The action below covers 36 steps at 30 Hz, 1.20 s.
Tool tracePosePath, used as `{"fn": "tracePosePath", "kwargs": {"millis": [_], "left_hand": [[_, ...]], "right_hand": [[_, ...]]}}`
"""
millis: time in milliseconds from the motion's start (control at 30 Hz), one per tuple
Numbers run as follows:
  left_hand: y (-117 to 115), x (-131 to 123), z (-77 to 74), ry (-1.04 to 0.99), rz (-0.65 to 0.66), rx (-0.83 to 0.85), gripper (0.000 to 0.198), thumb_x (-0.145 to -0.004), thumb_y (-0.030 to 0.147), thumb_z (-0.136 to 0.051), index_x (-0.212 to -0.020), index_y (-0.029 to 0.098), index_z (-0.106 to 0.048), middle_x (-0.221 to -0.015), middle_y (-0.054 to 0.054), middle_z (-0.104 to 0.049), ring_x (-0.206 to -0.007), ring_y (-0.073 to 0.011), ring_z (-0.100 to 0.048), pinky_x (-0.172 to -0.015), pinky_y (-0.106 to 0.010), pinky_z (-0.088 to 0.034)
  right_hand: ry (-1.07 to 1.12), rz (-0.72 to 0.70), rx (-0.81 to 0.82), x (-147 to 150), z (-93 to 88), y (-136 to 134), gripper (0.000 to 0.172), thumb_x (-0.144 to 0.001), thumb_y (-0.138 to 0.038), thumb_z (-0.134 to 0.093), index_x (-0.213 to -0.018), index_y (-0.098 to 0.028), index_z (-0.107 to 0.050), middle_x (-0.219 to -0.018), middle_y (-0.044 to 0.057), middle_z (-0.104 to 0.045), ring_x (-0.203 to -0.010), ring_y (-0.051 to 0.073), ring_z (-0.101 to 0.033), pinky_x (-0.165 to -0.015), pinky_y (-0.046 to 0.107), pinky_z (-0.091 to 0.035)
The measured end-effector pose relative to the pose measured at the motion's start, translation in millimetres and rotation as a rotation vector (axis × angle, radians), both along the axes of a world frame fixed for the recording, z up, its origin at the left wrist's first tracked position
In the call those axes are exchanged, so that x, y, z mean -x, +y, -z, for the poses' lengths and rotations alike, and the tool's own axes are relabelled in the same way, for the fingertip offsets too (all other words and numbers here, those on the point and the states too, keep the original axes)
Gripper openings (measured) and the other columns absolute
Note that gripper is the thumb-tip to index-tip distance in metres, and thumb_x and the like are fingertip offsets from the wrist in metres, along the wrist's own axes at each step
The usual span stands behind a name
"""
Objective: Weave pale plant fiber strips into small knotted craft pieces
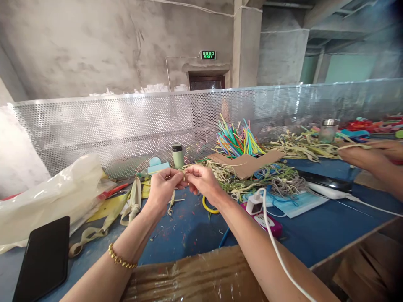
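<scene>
Above the middle of the blue table (189, 235), my left hand (163, 183) and my right hand (204, 179) meet with fingertips pinched together. Between them is a thin pale yellow-green strip (185, 173), mostly covered by the fingers. Below my left hand there is a knotted pale strip (171, 203); whether it joins the one I hold, I cannot tell. A heap of similar strips and cords (233, 180) lies just beyond my right hand. A yellow ring (209, 206) is under my right wrist.
A black phone (44, 258), a plastic bag (53, 193) and red-handled scissors (115, 190) lie left. Behind stand a green cup (178, 156) and a perforated metal screen (126, 126). Rightward are colourful stems (237, 138), a charger (254, 204) with white cable, and another person's hands (362, 154).
</scene>
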<state>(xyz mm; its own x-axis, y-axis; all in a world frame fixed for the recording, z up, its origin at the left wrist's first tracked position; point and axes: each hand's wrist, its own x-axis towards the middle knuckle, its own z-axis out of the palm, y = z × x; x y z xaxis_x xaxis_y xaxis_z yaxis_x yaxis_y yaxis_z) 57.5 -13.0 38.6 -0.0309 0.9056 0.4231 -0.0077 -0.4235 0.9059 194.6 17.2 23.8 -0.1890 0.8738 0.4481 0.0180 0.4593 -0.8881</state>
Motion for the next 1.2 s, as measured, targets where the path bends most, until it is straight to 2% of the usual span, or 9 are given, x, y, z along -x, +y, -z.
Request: {"fn": "tracePosePath", "kwargs": {"millis": [100,300,567,667,767,900,1000,1100,1200], "left_hand": [[-0.4,0.9,-0.8,-0.021,0.007,0.000,0.017,-0.072,0.028,-0.071,-0.069,0.011,-0.066,-0.060,-0.005,-0.069,-0.057,-0.0123,-0.062,-0.059,-0.025,-0.049],[1.0,3.5,-1.5,-0.041,0.006,-0.023,0.016,-0.075,0.027,-0.068,-0.071,0.011,-0.066,-0.063,-0.006,-0.070,-0.058,-0.0131,-0.063,-0.060,-0.026,-0.050],[8.6,5.2,6.5,0.022,-0.023,-0.132,0.012,-0.076,0.025,-0.067,-0.075,0.013,-0.067,-0.066,-0.005,-0.071,-0.064,-0.0155,-0.066,-0.067,-0.029,-0.053],[9.1,4.4,6.9,0.051,-0.028,-0.160,0.013,-0.076,0.026,-0.067,-0.075,0.013,-0.067,-0.068,-0.005,-0.071,-0.067,-0.0155,-0.067,-0.069,-0.028,-0.053],[12.3,3.9,8.6,0.055,-0.021,-0.153,0.015,-0.076,0.029,-0.067,-0.076,0.014,-0.065,-0.067,-0.003,-0.069,-0.066,-0.0155,-0.068,-0.067,-0.027,-0.054],[21.4,6.5,16.6,0.047,-0.024,-0.134,0.014,-0.075,0.029,-0.066,-0.076,0.015,-0.062,-0.063,-0.001,-0.066,-0.060,-0.0155,-0.066,-0.062,-0.027,-0.053],[26.6,8.3,25.8,0.100,-0.140,-0.124,0.010,-0.073,0.025,-0.063,-0.072,0.016,-0.061,-0.061,0.000,-0.065,-0.060,-0.0151,-0.065,-0.060,-0.026,-0.051],[26.8,4.9,35.3,0.175,-0.247,-0.123,0.006,-0.072,0.020,-0.059,-0.069,0.016,-0.061,-0.061,0.000,-0.065,-0.062,-0.0152,-0.063,-0.062,-0.025,-0.049],[22.7,-3.1,42.5,0.232,-0.231,-0.110,0.008,-0.072,0.020,-0.056,-0.068,0.016,-0.062,-0.063,-0.001,-0.066,-0.064,-0.0159,-0.063,-0.063,-0.026,-0.048]], "right_hand": [[0.012,-0.037,-0.048,-0.2,0.3,-0.5,0.014,-0.080,-0.025,-0.063,-0.091,-0.017,-0.063,-0.060,-0.004,-0.059,-0.042,0.007,-0.048,-0.035,0.017,-0.036],[0.012,0.015,-0.128,0.6,1.5,-0.3,0.022,-0.084,-0.037,-0.063,-0.077,-0.016,-0.062,-0.050,-0.005,-0.054,-0.041,0.008,-0.046,-0.039,0.019,-0.038],[-0.065,0.094,-0.228,-1.0,-1.1,-0.1,0.017,-0.086,-0.030,-0.058,-0.077,-0.016,-0.064,-0.060,0.001,-0.064,-0.054,0.012,-0.060,-0.052,0.024,-0.047],[-0.091,0.129,-0.270,-1.9,-4.5,-2.3,0.020,-0.085,-0.033,-0.060,-0.076,-0.016,-0.064,-0.062,0.002,-0.066,-0.056,0.013,-0.061,-0.054,0.025,-0.049],[-0.134,0.169,-0.237,-1.7,-5.0,-2.3,0.018,-0.084,-0.030,-0.061,-0.073,-0.016,-0.063,-0.063,0.003,-0.067,-0.056,0.014,-0.062,-0.053,0.024,-0.049],[-0.172,0.193,-0.155,5.2,0.9,6.0,0.015,-0.082,-0.027,-0.063,-0.072,-0.016,-0.063,-0.063,0.004,-0.067,-0.052,0.013,-0.060,-0.047,0.023,-0.047],[-0.170,0.162,-0.090,11.9,5.6,13.2,0.014,-0.082,-0.025,-0.064,-0.070,-0.017,-0.061,-0.063,0.003,-0.066,-0.052,0.013,-0.060,-0.047,0.023,-0.047],[-0.283,0.185,-0.131,10.8,8.6,11.6,0.017,-0.080,-0.020,-0.064,-0.065,-0.018,-0.058,-0.060,0.002,-0.065,-0.053,0.012,-0.059,-0.050,0.022,-0.046],[-0.363,0.259,-0.174,-0.2,15.1,1.2,0.018,-0.079,-0.015,-0.062,-0.062,-0.018,-0.057,-0.059,0.001,-0.064,-0.055,0.013,-0.059,-0.055,0.024,-0.046]]}}
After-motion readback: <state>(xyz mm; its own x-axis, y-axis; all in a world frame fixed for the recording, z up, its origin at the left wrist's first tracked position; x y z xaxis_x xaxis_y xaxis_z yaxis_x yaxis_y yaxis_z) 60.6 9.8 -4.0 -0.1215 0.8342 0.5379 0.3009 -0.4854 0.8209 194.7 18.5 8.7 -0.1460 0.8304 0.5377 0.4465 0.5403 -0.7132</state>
